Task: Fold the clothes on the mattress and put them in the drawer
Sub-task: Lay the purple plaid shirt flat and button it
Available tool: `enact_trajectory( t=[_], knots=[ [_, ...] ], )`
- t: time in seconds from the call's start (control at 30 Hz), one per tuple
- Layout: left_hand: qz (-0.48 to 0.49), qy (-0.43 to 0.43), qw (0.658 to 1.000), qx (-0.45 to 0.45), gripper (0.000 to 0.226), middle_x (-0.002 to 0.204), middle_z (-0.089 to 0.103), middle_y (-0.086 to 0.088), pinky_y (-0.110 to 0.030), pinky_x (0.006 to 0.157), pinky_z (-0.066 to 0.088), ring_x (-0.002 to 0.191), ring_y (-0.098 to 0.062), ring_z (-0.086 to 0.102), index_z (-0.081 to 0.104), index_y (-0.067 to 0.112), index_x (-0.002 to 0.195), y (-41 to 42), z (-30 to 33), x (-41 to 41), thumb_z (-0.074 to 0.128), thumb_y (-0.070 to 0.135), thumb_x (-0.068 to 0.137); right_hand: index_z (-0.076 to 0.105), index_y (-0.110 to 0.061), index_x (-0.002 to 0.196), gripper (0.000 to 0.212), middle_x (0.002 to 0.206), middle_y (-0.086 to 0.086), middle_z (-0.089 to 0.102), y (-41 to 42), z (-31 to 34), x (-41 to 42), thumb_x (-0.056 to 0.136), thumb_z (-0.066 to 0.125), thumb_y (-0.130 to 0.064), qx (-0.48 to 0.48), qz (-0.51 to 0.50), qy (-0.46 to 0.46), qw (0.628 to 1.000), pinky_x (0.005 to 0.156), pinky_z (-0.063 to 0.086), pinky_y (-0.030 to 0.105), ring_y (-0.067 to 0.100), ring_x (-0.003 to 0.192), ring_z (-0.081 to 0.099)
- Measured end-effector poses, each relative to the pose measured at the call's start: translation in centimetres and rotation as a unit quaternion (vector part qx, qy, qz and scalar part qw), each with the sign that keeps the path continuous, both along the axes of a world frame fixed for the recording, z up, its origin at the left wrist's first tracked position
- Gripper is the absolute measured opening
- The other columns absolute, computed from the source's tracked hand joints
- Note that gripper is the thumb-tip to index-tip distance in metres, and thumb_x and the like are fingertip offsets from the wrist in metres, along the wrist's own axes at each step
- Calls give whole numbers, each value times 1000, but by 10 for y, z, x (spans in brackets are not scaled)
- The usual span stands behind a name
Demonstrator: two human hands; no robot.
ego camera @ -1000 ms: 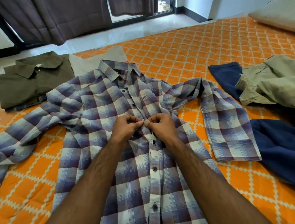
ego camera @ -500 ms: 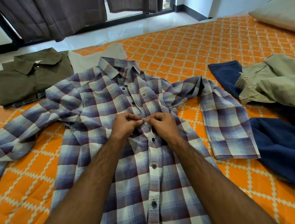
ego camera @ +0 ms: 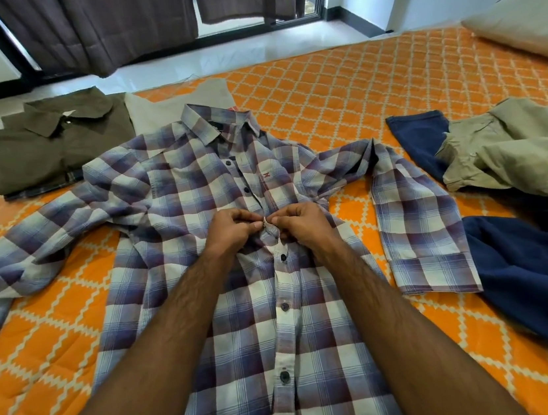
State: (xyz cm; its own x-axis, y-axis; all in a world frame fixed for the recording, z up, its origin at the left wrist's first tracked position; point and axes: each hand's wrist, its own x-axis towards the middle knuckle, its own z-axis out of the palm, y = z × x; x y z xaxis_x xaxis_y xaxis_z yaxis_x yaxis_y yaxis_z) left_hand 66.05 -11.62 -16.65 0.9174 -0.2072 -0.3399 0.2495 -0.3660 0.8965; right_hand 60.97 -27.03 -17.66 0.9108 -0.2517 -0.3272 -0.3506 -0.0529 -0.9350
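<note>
A folded olive shirt (ego camera: 57,144) lies far left on the orange mattress (ego camera: 338,96). The plaid shirt (ego camera: 175,198) lies flat in the middle. The left hand (ego camera: 230,228) and right hand (ego camera: 304,222) both pinch its button strip (ego camera: 280,296). Khaki clothes (ego camera: 521,149) lie on navy cloth (ego camera: 542,271) at right.

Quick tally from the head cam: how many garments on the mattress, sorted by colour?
Plaid blue-and-white shirt, both hands pinching its placket: 1
Olive-brown folded shirt: 1
Beige folded garment: 1
Khaki crumpled garment: 1
Navy garment: 1, possibly more; cannot tell
Total: 5 visible
</note>
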Motion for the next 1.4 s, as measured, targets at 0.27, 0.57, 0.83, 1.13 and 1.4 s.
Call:
enact_trajectory(
  t=[0.27,0.57,0.83,1.13,1.4],
  knots=[
    [-7,11,1000,-4,15,97,75,-14,-35,71,62,84,-24,74,73,5,103,3,0,0,72,2,88,76,-4,97,11,84,8,75,-3,1,-3,86,78,-5,-30,33,-15,999,61,57,18,9,63,64],
    [2,6,1000,12,15,96,74,-14,-32,61,62,79,-25,74,73,4,106,4,4,-2,69,3,91,79,-11,95,15,87,-2,78,13,-17,-11,81,84,-13,-97,-21,-106,989,81,62,27,7,82,74],
    [-1,-6,1000,17,18,84,75,-7,-21,47,47,58,-11,67,76,8,93,5,3,-2,79,24,85,75,-21,95,18,84,-9,74,21,-25,-11,83,83,-32,-167,-32,-99,980,78,63,34,4,80,71],
    [49,1,999,-10,18,84,74,-15,-22,45,51,58,-18,72,70,-1,92,3,0,-7,80,12,85,73,-21,94,16,84,-9,73,20,-21,-10,85,82,-32,-208,-5,-81,975,78,63,35,6,79,70],
    [37,-16,999,3,27,91,70,-21,-42,61,62,76,-29,73,55,12,86,10,-2,-2,81,7,82,73,-20,91,15,80,-7,73,20,-19,-10,86,80,-32,-185,-5,-66,981,77,62,40,9,78,70]
  ],
)
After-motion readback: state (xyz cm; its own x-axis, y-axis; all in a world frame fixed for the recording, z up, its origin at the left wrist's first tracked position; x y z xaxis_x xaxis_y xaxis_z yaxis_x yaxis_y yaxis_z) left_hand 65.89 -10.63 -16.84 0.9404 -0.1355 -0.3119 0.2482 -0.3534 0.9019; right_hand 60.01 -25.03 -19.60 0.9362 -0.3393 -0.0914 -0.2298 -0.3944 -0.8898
